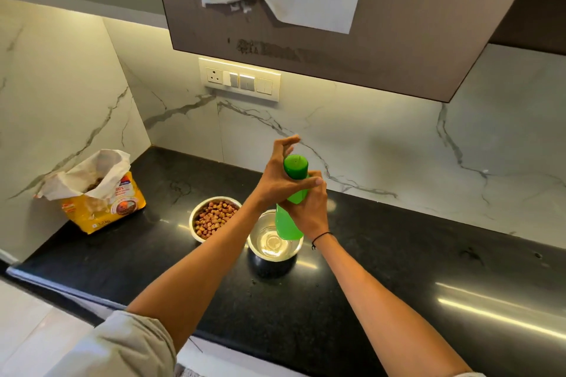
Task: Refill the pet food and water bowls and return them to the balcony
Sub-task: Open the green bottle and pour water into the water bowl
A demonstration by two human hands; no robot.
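Head view: hands (301,199) hide green bottle's (291,223) middle (cap visible).
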